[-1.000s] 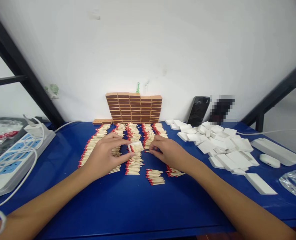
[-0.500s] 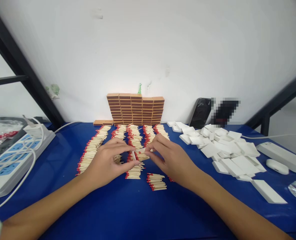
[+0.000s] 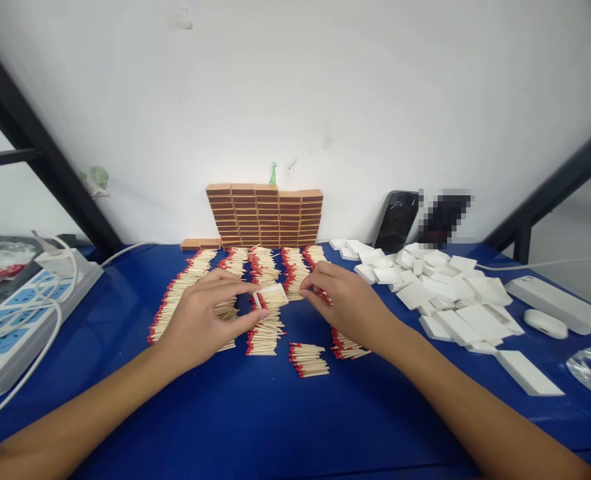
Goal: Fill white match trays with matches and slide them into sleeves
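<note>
My left hand (image 3: 218, 303) pinches a small white matchbox tray (image 3: 276, 291) between thumb and fingers. The tray is tilted, with pale matchsticks showing in it. To its right, apart from the tray, my right hand (image 3: 345, 297) has thumb and fingertips pressed together; whatever they hold, if anything, is hidden. Beneath and behind both hands run several rows of red-tipped matches (image 3: 262, 333) on the blue table. A short separate bunch of matches (image 3: 309, 360) lies in front of the rows, and another group of matches (image 3: 348, 347) is partly covered by my right hand.
Stacked brown matchboxes (image 3: 265, 213) stand against the wall. White empty trays (image 3: 455, 293) are heaped on the right, by a black phone (image 3: 398, 220) and a white earbud case (image 3: 545, 323). A power strip (image 3: 30, 307) with cables sits at left.
My right hand has come away from the tray, moving right. My left hand still holds the tray, now more visible. The whole view has shifted slightly.
</note>
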Available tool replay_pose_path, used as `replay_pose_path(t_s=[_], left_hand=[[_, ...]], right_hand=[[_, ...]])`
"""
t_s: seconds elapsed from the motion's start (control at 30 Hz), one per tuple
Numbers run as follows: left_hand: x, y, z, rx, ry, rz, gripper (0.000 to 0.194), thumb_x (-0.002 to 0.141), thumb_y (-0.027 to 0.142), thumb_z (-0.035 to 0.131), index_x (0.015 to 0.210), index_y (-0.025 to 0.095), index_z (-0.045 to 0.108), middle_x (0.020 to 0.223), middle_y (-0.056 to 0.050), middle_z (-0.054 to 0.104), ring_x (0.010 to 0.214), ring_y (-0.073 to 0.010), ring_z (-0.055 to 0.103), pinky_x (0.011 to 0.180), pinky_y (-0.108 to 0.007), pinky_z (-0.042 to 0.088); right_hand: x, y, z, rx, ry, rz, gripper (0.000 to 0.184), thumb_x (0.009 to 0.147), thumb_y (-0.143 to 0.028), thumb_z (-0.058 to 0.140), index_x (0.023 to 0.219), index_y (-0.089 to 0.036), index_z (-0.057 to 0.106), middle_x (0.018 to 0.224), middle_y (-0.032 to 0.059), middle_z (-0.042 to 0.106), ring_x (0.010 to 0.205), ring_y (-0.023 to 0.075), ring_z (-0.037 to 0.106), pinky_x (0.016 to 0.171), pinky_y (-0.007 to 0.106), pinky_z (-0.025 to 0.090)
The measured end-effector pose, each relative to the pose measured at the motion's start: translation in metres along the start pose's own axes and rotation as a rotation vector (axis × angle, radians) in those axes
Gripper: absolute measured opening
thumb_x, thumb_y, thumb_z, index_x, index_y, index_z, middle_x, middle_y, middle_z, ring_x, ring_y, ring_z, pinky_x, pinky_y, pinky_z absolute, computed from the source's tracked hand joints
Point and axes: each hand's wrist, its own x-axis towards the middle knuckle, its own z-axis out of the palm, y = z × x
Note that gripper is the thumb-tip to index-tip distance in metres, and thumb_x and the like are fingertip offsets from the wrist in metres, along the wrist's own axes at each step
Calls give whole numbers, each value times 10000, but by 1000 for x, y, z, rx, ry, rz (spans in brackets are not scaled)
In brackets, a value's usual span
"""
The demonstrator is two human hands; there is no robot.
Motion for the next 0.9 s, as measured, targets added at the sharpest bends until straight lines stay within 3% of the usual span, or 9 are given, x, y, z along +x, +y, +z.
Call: replay_pose_path(t_s=[0.17, 0.47, 0.7, 0.9], left_hand=[[1, -7, -2, 50, 28, 27, 282, 826, 371, 844, 1059, 222, 793, 949, -42, 770, 911, -190, 679, 851, -331, 561], [1, -7, 0, 31, 3, 29, 301, 835, 359, 838, 1098, 222, 785, 979, -51, 765, 939, -198, 677, 860, -344, 565], [-1, -9, 0, 23, -23, 20, 293, 838, 351, 834, 1102, 233, 784, 991, -54, 767, 944, -208, 678, 863, -358, 566], [-2, -10, 1, 29, -40, 21, 289, 843, 365, 828, 1091, 222, 784, 981, -64, 761, 931, -207, 677, 849, -360, 574]], right_hand=[[0, 6, 11, -42, -186, 39, 129, 987, -119, 601, 963, -184, 710, 953, 46, 639, 844, 168, 615, 725, 288, 443], [2, 5, 16, -102, -238, 56, 118, 1004, -156, 584, 931, -170, 675, 952, 54, 643, 873, 178, 610, 757, 296, 443], [-1, 9, 8, -63, -257, 87, 56, 984, -158, 609, 955, -187, 648, 992, 47, 632, 895, 182, 605, 764, 297, 435], [-1, 10, 2, -98, -368, 137, 123, 1009, -151, 561, 925, -180, 646, 989, 56, 646, 901, 194, 615, 753, 295, 423]])
